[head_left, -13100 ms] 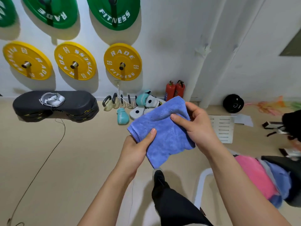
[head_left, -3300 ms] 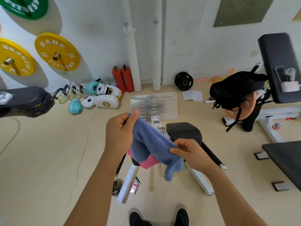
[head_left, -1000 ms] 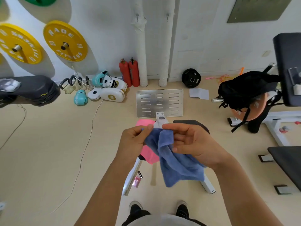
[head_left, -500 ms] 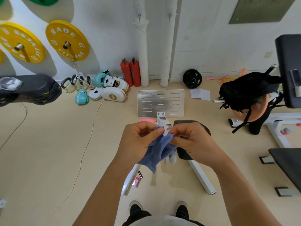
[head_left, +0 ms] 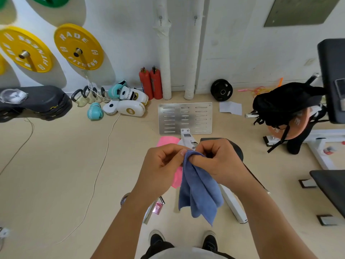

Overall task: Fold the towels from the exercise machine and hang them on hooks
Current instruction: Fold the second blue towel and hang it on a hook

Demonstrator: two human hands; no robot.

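i see my left hand (head_left: 162, 165) and right hand (head_left: 216, 162) both pinching the top of the blue towel (head_left: 198, 189), near me, over the exercise machine (head_left: 190, 141); it hangs straight down, long, soft and bunched, beside the pink towel (head_left: 167, 142)

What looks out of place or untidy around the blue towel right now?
The blue towel hangs bunched and uneven from both hands, left hand and right hand pinching one spot, not folded flat. A pink towel still lies draped on the machine behind. Loose paper lies on the floor.
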